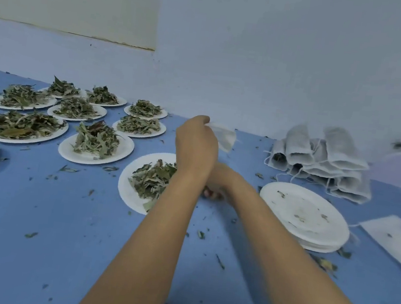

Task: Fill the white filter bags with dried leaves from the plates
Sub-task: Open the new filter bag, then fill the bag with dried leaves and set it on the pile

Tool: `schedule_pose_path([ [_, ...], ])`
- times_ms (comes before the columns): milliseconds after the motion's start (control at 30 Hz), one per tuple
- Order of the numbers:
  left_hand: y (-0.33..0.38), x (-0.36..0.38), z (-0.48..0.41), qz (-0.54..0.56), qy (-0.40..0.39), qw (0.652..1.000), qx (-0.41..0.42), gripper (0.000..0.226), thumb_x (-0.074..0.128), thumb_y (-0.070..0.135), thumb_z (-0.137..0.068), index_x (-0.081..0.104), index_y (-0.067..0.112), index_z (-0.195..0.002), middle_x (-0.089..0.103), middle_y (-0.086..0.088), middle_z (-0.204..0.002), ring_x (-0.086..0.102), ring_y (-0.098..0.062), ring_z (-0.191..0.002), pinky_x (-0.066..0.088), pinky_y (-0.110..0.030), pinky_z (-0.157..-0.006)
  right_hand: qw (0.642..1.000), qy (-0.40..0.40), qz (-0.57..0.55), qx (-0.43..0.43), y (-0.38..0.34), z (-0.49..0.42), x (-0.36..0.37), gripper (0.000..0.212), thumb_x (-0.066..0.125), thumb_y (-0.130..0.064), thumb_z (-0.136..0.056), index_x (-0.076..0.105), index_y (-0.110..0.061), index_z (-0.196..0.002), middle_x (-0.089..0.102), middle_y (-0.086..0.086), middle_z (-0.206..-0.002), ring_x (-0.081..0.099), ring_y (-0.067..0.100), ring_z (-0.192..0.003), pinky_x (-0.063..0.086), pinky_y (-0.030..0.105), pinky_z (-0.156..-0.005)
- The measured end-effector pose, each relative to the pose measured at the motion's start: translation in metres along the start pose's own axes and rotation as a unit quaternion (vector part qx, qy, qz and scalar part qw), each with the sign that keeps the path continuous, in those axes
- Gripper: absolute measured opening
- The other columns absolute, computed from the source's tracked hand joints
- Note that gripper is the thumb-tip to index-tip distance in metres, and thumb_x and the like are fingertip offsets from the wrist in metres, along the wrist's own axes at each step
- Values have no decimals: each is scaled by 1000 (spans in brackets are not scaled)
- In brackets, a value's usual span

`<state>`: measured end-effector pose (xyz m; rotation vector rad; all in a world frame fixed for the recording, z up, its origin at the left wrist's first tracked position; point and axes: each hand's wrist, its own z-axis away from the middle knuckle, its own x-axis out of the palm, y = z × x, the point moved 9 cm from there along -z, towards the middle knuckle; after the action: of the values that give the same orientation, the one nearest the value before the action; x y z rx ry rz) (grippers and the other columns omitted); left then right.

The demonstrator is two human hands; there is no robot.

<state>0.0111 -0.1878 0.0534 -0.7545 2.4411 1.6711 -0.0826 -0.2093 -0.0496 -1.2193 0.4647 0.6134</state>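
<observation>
My left hand (195, 142) is raised above the blue table and pinches a white filter bag (225, 137) at its top edge; the bag hangs to the right of the fingers. Below it a white plate (127, 189) carries a heap of dried leaves (151, 179). My right hand (215, 188) is low at that plate's right edge, mostly hidden behind my left wrist. Only its curled fingertips show, and whether they hold leaves cannot be told.
Several more plates of dried leaves (96, 142) fill the left and back of the table. A stack of empty plates (305, 215) sits right, a pile of filled bags (325, 163) behind it by the wall, flat empty bags (397, 237) far right. Leaf crumbs are scattered around.
</observation>
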Motion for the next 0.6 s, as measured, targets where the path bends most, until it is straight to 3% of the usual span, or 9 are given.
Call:
schedule_pose_path([
  [100, 24, 18, 13, 50, 0, 999, 4, 41, 33, -1, -96, 54, 4, -131, 55, -11, -134, 50, -24, -125, 33, -19, -97, 997, 44, -43, 41, 35, 28, -35, 34, 53, -3, -90, 43, -7, -58, 44, 7, -45, 32, 13, -33, 25, 11, -37],
  [200, 42, 22, 14, 114, 38, 993, 9, 39, 34, 0, -95, 59, 3, -126, 60, -5, -125, 60, -32, -110, 46, -39, -98, 989, 73, -116, 52, 55, 46, -60, 33, 57, 2, -90, 43, -5, -61, 43, 10, -54, 32, 16, -40, 27, 20, -42],
  [267, 53, 25, 12, 132, 50, 990, 13, 39, 34, 3, -97, 56, 5, -129, 57, -5, -132, 61, -32, -111, 45, -39, -99, 981, 89, -162, 57, 67, 57, -78, 32, 57, 4, -90, 41, -7, -64, 41, 9, -54, 31, 16, -46, 24, 23, -43],
  [367, 67, 29, 8, 127, 67, 989, 35, 38, 34, 5, -99, 54, 4, -132, 55, -6, -135, 61, -31, -110, 43, -35, -99, 967, 122, -213, 63, 87, 75, -111, 26, 54, 4, -91, 43, -7, -71, 41, 5, -46, 34, 11, -39, 24, 16, -34],
  [467, 69, 37, 6, 131, 65, 989, 24, 38, 34, 7, -100, 51, 4, -134, 53, -7, -137, 60, -30, -113, 44, -36, -100, 957, 152, -236, 78, 111, 91, -144, 23, 52, 1, -93, 51, -4, -71, 39, 4, -53, 30, 10, -43, 21, 15, -33],
  [600, 59, 55, 15, 151, 55, 987, 0, 38, 35, 6, -98, 55, 4, -130, 57, 2, -127, 62, -30, -109, 46, -37, -99, 947, 202, -226, 110, 154, 114, -177, 28, 55, 0, -92, 46, -7, -67, 35, 4, -52, 24, 9, -39, 18, 17, -31],
])
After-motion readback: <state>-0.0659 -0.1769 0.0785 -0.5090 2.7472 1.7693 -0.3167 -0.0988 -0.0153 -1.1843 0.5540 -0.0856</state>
